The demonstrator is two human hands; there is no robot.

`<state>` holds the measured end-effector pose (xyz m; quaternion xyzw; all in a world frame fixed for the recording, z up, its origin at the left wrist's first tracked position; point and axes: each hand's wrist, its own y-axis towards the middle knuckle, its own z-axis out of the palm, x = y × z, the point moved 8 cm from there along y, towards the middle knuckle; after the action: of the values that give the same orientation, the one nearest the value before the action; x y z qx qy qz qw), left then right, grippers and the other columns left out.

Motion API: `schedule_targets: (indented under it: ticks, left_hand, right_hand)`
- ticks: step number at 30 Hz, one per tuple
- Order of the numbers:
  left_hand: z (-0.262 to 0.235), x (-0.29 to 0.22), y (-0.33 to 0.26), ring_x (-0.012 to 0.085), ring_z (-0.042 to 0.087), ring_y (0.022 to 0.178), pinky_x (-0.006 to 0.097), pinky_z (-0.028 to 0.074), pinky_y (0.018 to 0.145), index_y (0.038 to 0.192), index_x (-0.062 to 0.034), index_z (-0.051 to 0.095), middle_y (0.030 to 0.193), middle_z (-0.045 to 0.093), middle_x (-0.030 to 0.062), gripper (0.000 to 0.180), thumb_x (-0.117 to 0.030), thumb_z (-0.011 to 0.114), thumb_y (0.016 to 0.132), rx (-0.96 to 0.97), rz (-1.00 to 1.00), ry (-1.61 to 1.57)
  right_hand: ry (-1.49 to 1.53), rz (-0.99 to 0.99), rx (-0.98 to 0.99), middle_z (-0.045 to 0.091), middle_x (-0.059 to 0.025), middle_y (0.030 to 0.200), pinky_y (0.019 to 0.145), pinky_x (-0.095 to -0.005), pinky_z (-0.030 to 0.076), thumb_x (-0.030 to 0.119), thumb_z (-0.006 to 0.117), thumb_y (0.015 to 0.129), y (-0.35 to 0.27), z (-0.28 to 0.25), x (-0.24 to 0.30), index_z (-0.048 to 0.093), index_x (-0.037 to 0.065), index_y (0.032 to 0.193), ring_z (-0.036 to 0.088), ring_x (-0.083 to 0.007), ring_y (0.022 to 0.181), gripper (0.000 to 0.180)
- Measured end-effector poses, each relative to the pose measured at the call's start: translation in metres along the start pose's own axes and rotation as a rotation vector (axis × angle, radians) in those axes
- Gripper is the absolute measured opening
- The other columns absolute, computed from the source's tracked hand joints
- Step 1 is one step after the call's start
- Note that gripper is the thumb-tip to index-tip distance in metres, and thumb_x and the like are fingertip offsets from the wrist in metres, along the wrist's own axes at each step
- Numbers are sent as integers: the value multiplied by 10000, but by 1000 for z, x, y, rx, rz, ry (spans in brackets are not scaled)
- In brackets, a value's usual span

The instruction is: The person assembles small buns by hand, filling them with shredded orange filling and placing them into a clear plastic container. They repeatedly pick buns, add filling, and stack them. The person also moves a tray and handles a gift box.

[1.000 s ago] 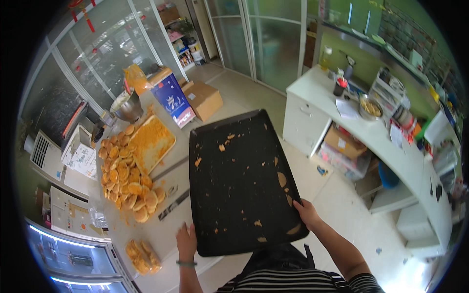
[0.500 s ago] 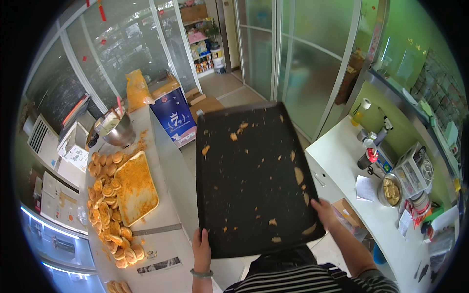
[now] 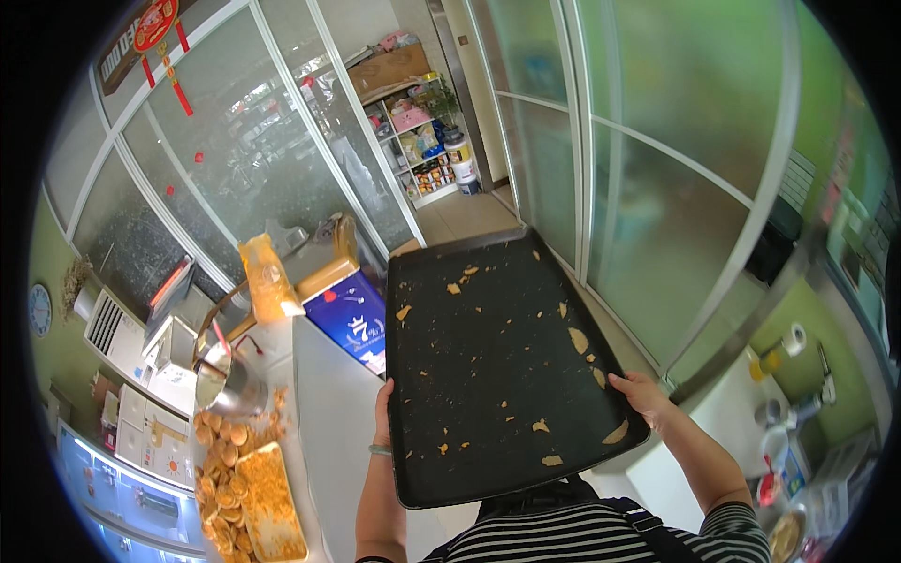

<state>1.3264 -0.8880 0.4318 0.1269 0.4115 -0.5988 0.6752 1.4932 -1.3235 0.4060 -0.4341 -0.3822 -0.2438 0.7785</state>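
Note:
A large black baking tray [image 3: 497, 366], scattered with crumbs and a few stuck pastry scraps, is held up in front of me, its far end raised toward the glass doors. My left hand [image 3: 383, 418] grips its left rim, a bracelet on that wrist. On the right rim near the lower corner my right hand [image 3: 641, 392] holds the tray. Small golden pastries [image 3: 225, 469] lie in a heap on the white counter [image 3: 324, 413] at lower left, around a yellow-topped slab [image 3: 272, 502].
A metal pot [image 3: 225, 385], a blue carton [image 3: 352, 314] and a yellow packet [image 3: 267, 277] stand along the counter. White appliances [image 3: 141, 375] sit at far left. Glass doors [image 3: 601, 150] fill the background. A second counter with bottles and a paper roll [image 3: 793, 338] lies at right.
The view has swung up and away from the counter toward the glass doors. The tray stays in both hands and now tilts higher; the pastries have slid to the lower left.

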Motion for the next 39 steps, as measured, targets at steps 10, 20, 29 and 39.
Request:
schedule_targets:
  ticks: [10,20,29,39]
  left_hand:
    - [12,-107,318,265,728,973,376,587,876,1245,3,675,1125,745,154,490,-373,555,954,-99,16,-9]
    - [37,-213,669,223,715,798,320,589,702,1137,-10,706,980,748,111,412,-336,637,895,-260,69,124]
    - [103,-330,883,313,705,1030,392,568,921,1279,30,627,1166,718,181,515,-293,554,885,-133,255,-98]
    - [89,-535,1168,311,684,1008,392,549,918,1250,30,624,1152,705,176,511,-293,555,860,-190,519,-268]
  right_hand:
    - [-284,58,-55,751,-129,1028,798,-397,594,275,610,1039,320,-2,173,688,-33,1180,733,-234,853,348]
    - [-143,11,-38,754,-133,944,745,-371,597,226,640,1001,616,-30,398,707,-58,1082,728,-228,773,303]
    - [332,-105,237,741,-125,1095,871,-384,573,392,664,964,887,18,616,678,-8,1173,716,-260,983,451]
    - [432,-526,525,603,-89,1411,950,-371,531,772,362,978,1139,210,868,388,68,1530,627,-214,1207,895]
